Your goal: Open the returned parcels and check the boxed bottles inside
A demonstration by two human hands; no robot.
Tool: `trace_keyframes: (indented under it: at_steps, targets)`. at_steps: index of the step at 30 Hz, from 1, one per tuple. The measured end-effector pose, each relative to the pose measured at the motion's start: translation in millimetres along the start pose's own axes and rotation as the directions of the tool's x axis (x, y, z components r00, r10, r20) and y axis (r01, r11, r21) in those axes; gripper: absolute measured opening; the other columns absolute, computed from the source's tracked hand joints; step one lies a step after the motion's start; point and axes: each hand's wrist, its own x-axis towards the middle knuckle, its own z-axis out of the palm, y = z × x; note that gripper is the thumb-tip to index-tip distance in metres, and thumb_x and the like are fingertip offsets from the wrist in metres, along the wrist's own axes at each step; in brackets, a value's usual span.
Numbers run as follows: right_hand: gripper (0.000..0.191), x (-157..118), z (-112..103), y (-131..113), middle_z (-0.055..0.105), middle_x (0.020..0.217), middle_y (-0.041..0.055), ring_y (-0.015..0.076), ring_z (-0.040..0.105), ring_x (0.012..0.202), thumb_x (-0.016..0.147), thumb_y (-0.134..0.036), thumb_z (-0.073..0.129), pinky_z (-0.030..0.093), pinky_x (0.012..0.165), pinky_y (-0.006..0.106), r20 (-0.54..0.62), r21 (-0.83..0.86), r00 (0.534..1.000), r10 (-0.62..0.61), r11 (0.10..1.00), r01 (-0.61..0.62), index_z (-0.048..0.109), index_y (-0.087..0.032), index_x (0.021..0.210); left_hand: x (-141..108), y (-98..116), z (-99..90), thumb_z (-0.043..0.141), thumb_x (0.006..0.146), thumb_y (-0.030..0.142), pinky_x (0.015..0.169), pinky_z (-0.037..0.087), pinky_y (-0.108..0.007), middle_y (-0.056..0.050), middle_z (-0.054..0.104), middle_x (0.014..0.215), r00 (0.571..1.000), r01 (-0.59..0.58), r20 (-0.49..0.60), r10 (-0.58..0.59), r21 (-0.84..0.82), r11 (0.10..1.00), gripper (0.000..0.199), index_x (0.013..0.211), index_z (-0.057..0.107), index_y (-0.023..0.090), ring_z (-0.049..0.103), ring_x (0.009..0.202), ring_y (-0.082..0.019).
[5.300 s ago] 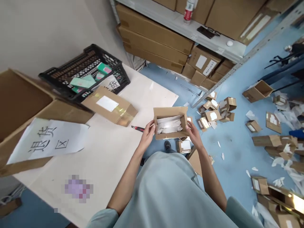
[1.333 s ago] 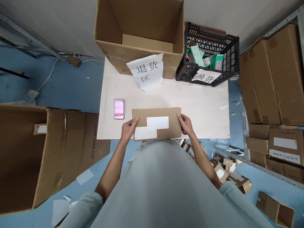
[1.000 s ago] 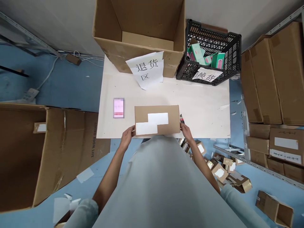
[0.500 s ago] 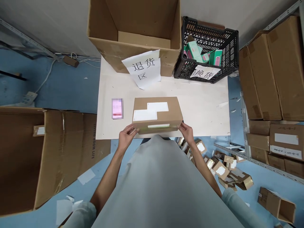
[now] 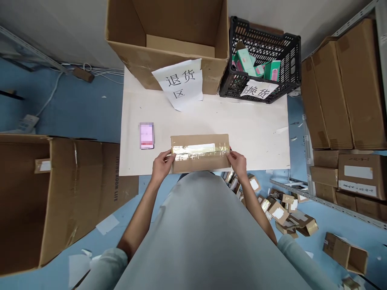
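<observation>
A brown cardboard parcel [image 5: 201, 163] is at the front edge of the white table, with shiny tape and a white label on the side facing up. My left hand [image 5: 162, 164] grips its left end between thumb and fingers. At the right end, my right hand [image 5: 237, 162] holds it the same way. A phone [image 5: 146, 135] with a pink, blurred screen lies on the table to the left of the parcel.
Behind stand a large open carton [image 5: 181, 60] with a paper sign and a black crate [image 5: 263, 60] of green-and-pink boxes. An open carton [image 5: 75, 201] is at left. Stacked cartons [image 5: 359, 88] and a shelf rail are at right; small boxes [image 5: 278, 212] lie on the floor.
The parcel has been turned in both hands: its two-label face no longer shows, and the taped side is now up. The whole view has shifted slightly.
</observation>
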Motion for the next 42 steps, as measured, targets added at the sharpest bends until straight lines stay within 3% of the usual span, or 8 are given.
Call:
trace_keyframes:
  at_steps: [8, 12, 16, 22, 26, 31, 38, 42]
  targets:
    - [0.062, -22.9, 12.5, 17.8, 0.082, 0.129, 0.0153, 0.0332, 0.076, 0.121, 0.097, -0.074, 0.066, 0.062, 0.108, 0.051, -0.075, 0.085, 0.997, 0.003, 0.996, 0.004, 0.077, -0.022, 0.128, -28.4, -26.9, -6.8, 0.073, 0.095, 0.063, 0.114, 0.059, -0.050, -0.020, 0.063, 0.160, 0.993, 0.048, -0.109, -0.048, -0.009, 0.999, 0.067, 0.148, 0.068, 0.022, 0.068, 0.140, -0.036]
    - [0.063, -14.7, 20.5, 28.3, 0.082, 0.125, 0.0150, 0.0312, 0.075, 0.118, 0.096, -0.076, 0.063, 0.061, 0.109, 0.049, -0.084, 0.121, 0.996, 0.021, 0.993, -0.011, 0.077, -0.022, 0.123, -44.1, -4.4, 8.2, 0.070, 0.098, 0.065, 0.124, 0.054, -0.049, -0.016, 0.069, 0.153, 0.994, -0.086, -0.066, 0.084, -0.024, 0.996, 0.063, 0.144, 0.069, 0.022, 0.064, 0.145, -0.032]
    - [0.072, -2.0, 9.7, 49.6, 0.081, 0.125, 0.0171, 0.0306, 0.074, 0.117, 0.093, -0.081, 0.058, 0.059, 0.109, 0.047, -0.134, 0.171, 0.989, 0.054, 0.985, -0.030, 0.076, -0.017, 0.122, -66.3, 30.8, 25.2, 0.066, 0.104, 0.062, 0.127, 0.050, -0.050, -0.014, 0.066, 0.159, 0.971, -0.238, 0.016, 0.238, 0.028, 0.971, 0.054, 0.141, 0.071, 0.023, 0.060, 0.152, -0.031]
    - [0.078, 6.7, -21.1, 75.6, 0.082, 0.122, 0.0181, 0.0327, 0.072, 0.116, 0.088, -0.087, 0.057, 0.057, 0.108, 0.050, -0.257, 0.161, 0.962, 0.093, 0.986, -0.052, 0.079, -0.016, 0.114, -91.3, 68.6, 41.7, 0.066, 0.107, 0.052, 0.130, 0.048, -0.055, -0.010, 0.062, 0.164, 0.860, -0.491, 0.200, 0.469, 0.074, 0.868, 0.043, 0.144, 0.072, 0.030, 0.056, 0.155, -0.032]
    - [0.080, 10.4, -28.7, 82.9, 0.083, 0.120, 0.0175, 0.0320, 0.072, 0.114, 0.088, -0.088, 0.055, 0.057, 0.105, 0.048, -0.258, 0.136, 0.962, 0.091, 0.989, -0.057, 0.080, -0.016, 0.112, -95.5, 77.2, 50.8, 0.065, 0.109, 0.050, 0.130, 0.047, -0.060, -0.010, 0.058, 0.167, 0.804, -0.566, 0.275, 0.528, 0.077, 0.821, 0.044, 0.150, 0.068, 0.035, 0.052, 0.159, -0.033]
    - [0.077, 10.7, -26.8, 83.9, 0.082, 0.123, 0.0182, 0.0325, 0.073, 0.116, 0.087, -0.085, 0.059, 0.057, 0.107, 0.049, -0.234, 0.170, 0.968, 0.087, 0.984, -0.047, 0.079, -0.016, 0.115, -92.7, 66.9, 54.2, 0.065, 0.109, 0.049, 0.130, 0.047, -0.059, -0.015, 0.054, 0.163, 0.802, -0.580, 0.254, 0.540, 0.117, 0.806, 0.051, 0.158, 0.062, 0.034, 0.048, 0.160, -0.034]
    - [0.069, 3.0, -4.9, 56.3, 0.082, 0.122, 0.0174, 0.0335, 0.074, 0.115, 0.088, -0.078, 0.068, 0.059, 0.108, 0.052, -0.146, 0.203, 0.988, 0.049, 0.979, -0.018, 0.079, -0.017, 0.116, -65.5, 20.3, 40.5, 0.067, 0.106, 0.055, 0.127, 0.048, -0.055, -0.018, 0.048, 0.155, 0.893, -0.450, 0.118, 0.434, 0.224, 0.865, 0.060, 0.158, 0.061, 0.027, 0.049, 0.155, -0.036]
    - [0.063, -6.9, 7.4, 26.7, 0.081, 0.120, 0.0173, 0.0329, 0.075, 0.111, 0.094, -0.075, 0.065, 0.061, 0.106, 0.051, -0.154, 0.092, 0.988, -0.026, 0.995, 0.041, 0.082, -0.018, 0.115, -47.6, -5.5, 26.6, 0.060, 0.108, 0.058, 0.127, 0.045, -0.056, -0.018, 0.056, 0.148, 0.929, -0.369, 0.088, 0.359, 0.288, 0.884, 0.057, 0.153, 0.066, 0.024, 0.053, 0.149, -0.036]
